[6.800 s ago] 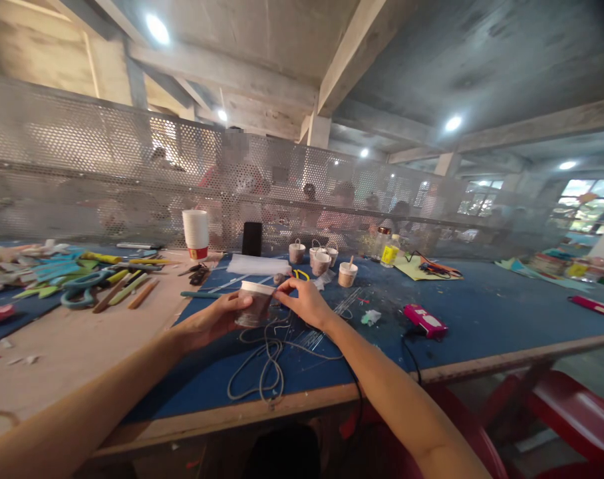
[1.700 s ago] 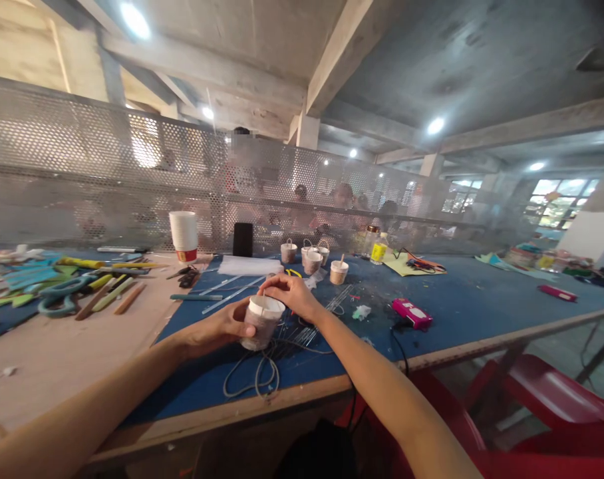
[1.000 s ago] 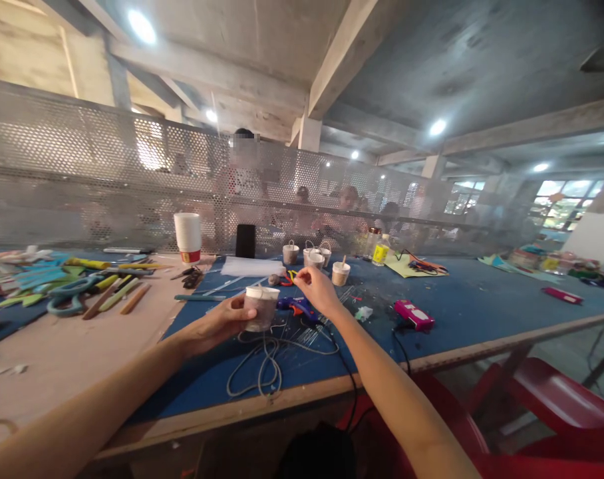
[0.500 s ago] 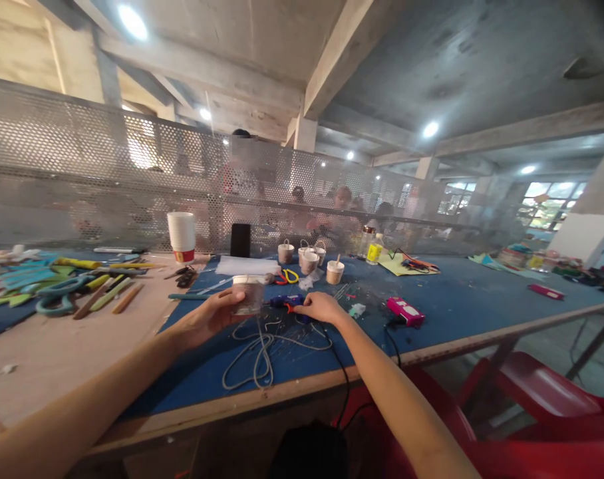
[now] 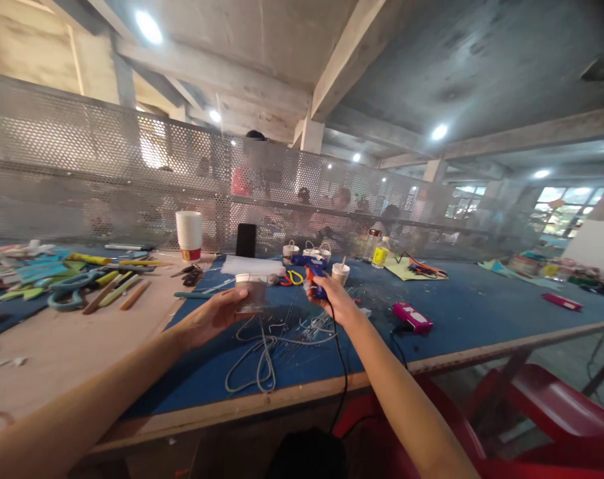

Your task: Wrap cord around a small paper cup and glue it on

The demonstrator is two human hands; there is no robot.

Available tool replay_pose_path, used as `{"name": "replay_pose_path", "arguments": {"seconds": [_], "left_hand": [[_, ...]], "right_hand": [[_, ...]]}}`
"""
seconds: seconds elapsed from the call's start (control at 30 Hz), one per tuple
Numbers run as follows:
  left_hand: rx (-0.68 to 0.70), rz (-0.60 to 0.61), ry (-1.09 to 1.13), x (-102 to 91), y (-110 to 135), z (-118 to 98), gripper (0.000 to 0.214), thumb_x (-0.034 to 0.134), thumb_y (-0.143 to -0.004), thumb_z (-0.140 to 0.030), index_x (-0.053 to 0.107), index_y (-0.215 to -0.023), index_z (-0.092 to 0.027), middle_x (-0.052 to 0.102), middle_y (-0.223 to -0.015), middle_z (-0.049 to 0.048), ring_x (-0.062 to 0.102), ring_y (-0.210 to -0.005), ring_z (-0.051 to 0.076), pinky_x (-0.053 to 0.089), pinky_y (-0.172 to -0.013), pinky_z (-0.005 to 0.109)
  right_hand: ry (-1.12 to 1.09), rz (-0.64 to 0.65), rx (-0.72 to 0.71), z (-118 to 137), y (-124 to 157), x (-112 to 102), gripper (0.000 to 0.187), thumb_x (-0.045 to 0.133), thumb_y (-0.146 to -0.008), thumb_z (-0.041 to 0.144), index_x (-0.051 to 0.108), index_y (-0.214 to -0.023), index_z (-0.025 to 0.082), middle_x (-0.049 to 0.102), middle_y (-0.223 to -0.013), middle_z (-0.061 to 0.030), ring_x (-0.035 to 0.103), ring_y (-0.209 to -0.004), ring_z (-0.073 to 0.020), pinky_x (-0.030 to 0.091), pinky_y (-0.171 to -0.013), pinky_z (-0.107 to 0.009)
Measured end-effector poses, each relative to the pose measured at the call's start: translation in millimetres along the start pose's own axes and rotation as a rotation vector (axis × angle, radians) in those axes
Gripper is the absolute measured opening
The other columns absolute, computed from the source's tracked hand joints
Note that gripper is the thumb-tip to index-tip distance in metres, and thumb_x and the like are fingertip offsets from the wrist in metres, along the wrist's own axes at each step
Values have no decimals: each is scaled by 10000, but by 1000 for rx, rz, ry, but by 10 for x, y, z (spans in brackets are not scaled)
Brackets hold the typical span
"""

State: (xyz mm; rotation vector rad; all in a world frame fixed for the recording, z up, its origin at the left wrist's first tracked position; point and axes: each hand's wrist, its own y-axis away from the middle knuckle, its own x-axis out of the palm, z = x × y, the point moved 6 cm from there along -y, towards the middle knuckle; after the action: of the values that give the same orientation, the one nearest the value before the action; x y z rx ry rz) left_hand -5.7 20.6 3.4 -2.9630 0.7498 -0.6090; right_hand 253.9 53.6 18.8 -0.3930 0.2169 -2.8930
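My left hand [image 5: 221,313] is closed around a small paper cup [image 5: 251,293] wrapped with grey cord, held just above the blue tabletop. From the cup a long grey cord [image 5: 267,359] trails in loops over the table. My right hand [image 5: 332,299] grips a blue glue gun [image 5: 316,267] with an orange trigger, raised off the table with its nozzle pointing left; a black cable [image 5: 342,366] runs down from it. Behind the gun stand several small cups [image 5: 291,251] with cord handles, partly hidden. Thin clear glue strands [image 5: 314,326] lie under my right hand.
Yellow-handled scissors [image 5: 295,277], a white sheet [image 5: 245,266], a dark phone [image 5: 246,240] and a stack of paper cups [image 5: 189,234] lie or stand farther back. Blue scissors [image 5: 65,293] are at left. A magenta box [image 5: 412,317] and a yellow-labelled bottle [image 5: 380,254] are at right.
My right hand has lifted the glue gun off the table, raising it in front of the cups. The left hand still holds the corded cup; the view has shifted slightly.
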Motion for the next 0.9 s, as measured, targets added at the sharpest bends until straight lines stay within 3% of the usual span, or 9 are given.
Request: {"name": "replay_pose_path", "arguments": {"seconds": [0.1, 0.2, 0.33, 0.5, 0.73, 0.9], "left_hand": [[-2, -7, -5, -14, -3, -3, 352, 661, -928, -262, 706, -1266, -174, 720, -1298, 114, 672, -1183, 261, 531, -1027, 361], [-8, -38, -23, -13, 1, -11, 374, 683, -907, -271, 702, -1264, -160, 732, -1265, 127, 659, -1212, 280, 526, -1030, 360], [6, -68, -27, -11, -3, -20, 380, 692, -902, -272, 698, -1261, -148, 736, -1247, 131, 672, -1185, 272, 536, -1015, 363], [18, -80, -45, -23, -15, -22, 334, 710, -887, -272, 736, -1199, -156, 740, -1251, 124, 689, -1140, 264, 557, -969, 336], [33, -90, -71, -62, -48, -11, 340, 717, -876, -291, 745, -1190, -165, 746, -1237, 118, 688, -1135, 280, 542, -980, 361], [45, -56, -102, -76, -50, 5, 317, 709, -886, -288, 750, -1183, -185, 748, -1225, 107, 677, -1150, 280, 539, -968, 355]], "right_hand": [[-139, 139, 44, 53, 55, 185, 310, 796, -713, 346, 591, -885, 190, 555, -697, 46, 495, -556, -72, 426, -491, -178], [-119, 229, 7, 137, 86, 356, 317, 801, -758, 376, 620, -928, 179, 408, -572, 93, 373, -490, -64, 335, -445, -181], [9, 241, -122, 204, 92, 556, 385, 797, -779, 424, 654, -1040, 180, 487, -586, 71, 462, -523, -94, 404, -517, -232], [182, 224, -225, 138, 119, 666, 300, 728, -822, 409, 715, -972, 150, 423, -496, 87, 379, -433, -80, 387, -480, -241], [640, 73, -368, 121, 253, 545, 332, 650, -893, 489, 736, -893, 169, 560, -523, 28, 540, -493, -133, 435, -522, -247], [872, 39, -558, 140, 295, 576, 310, 664, -905, 492, 778, -927, 203, 746, -773, -43, 703, -786, -233, 516, -701, -290]]}}
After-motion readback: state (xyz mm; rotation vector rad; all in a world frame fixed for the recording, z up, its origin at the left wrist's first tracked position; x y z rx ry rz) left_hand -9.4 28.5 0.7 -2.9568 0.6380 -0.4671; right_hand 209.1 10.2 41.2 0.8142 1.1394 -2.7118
